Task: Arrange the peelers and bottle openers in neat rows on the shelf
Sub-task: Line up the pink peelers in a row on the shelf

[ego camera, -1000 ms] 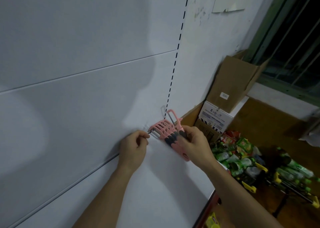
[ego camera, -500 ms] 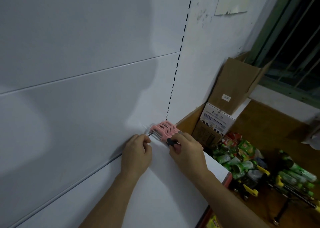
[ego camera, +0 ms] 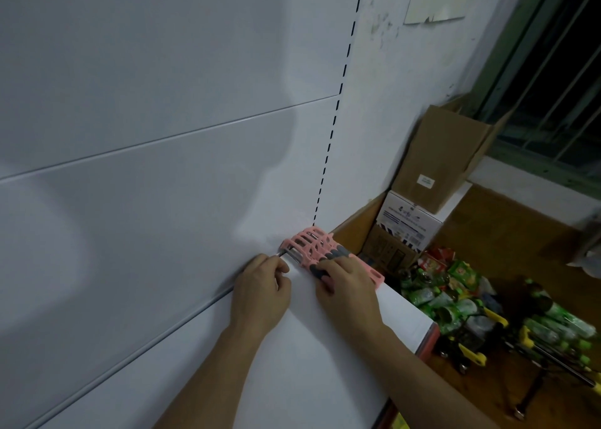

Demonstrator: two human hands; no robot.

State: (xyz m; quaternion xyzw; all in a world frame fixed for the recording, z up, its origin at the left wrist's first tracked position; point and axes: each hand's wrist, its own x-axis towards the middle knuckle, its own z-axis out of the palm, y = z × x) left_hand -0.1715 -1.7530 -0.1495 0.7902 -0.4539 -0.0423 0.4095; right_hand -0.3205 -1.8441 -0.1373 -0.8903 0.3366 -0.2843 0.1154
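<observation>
Pinching pink peelers (ego camera: 309, 244) by a metal tip, left hand (ego camera: 261, 290); right hand (ego camera: 346, 287) fingers curl over handles, hiding most; count unclear.

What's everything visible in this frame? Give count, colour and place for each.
peelers: several, exact count unclear, pink with grey handles, in a tight row at the shelf's back right corner
shelf: one, white, under the hands
back panel: one, white, behind the shelf
carton: one, brown, open, against the wall at right
printed box: one, white and blue, under the carton
packets: a heap, mostly green, on the floor at right
window: one, green frame, top right
left hand: pinches a peeler's metal end
right hand: holds the grey handles
</observation>
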